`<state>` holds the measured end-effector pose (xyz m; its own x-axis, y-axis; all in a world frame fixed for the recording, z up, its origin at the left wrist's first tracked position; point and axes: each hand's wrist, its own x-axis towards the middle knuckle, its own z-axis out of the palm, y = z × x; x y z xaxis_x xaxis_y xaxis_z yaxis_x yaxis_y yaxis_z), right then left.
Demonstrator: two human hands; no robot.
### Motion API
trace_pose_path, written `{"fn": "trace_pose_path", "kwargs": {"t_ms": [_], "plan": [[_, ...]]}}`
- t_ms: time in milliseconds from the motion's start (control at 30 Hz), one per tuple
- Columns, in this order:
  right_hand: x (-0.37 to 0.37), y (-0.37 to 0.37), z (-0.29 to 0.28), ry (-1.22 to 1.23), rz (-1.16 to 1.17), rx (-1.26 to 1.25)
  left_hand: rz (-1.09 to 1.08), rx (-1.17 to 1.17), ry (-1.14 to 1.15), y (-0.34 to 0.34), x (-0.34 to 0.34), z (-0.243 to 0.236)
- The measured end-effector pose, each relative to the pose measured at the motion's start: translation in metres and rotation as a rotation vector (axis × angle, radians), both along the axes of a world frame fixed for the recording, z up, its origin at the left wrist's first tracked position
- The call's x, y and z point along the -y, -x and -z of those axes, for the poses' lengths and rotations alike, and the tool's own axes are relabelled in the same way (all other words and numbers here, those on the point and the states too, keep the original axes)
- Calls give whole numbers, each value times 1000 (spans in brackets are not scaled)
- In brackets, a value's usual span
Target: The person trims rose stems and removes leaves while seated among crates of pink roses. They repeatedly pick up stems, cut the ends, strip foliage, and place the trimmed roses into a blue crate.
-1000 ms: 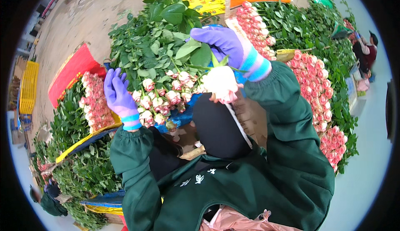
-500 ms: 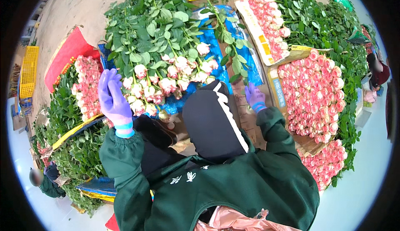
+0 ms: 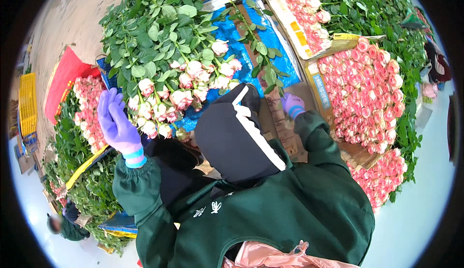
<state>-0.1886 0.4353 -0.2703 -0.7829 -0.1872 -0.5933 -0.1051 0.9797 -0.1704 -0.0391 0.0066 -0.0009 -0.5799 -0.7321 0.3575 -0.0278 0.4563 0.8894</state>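
Down from the upper middle, where it was a second ago, the right hand [image 3: 292,105] had come to rest right of centre. At the left of the frame, a red sheet [image 3: 65,91] stood against the left blooms [image 3: 89,108], probably as a guard against knocks. Next came the left hand [image 3: 116,125], its fingers straight, close together and released, with nothing seen in them; it was raised just beside the roses, perhaps to fence their edge. Those roses [image 3: 181,100] lay left of centre, heads toward the lower edge of the frame, seemingly so that they stayed level and within reach. Beneath them showed a blue sheet [image 3: 290,70], likely as a clean bed. Across it, a leafy stem [image 3: 261,48] sloped down to the right hand, whose fingers were too hidden to tell whether they gripped it. At the right, the right blooms [image 3: 362,99] sat packed against cardboard [image 3: 358,156], presumably to keep them even.
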Motion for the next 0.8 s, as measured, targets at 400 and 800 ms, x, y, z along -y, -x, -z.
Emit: {"fn": "trace_pose_path", "kwargs": {"t_ms": [400, 800], "plan": [[-22, 8, 37, 132, -31, 111, 28, 125, 38, -11, 9, 7], [-5, 2, 31, 218, 143, 398, -20, 187, 72, -13, 10, 9]]}}
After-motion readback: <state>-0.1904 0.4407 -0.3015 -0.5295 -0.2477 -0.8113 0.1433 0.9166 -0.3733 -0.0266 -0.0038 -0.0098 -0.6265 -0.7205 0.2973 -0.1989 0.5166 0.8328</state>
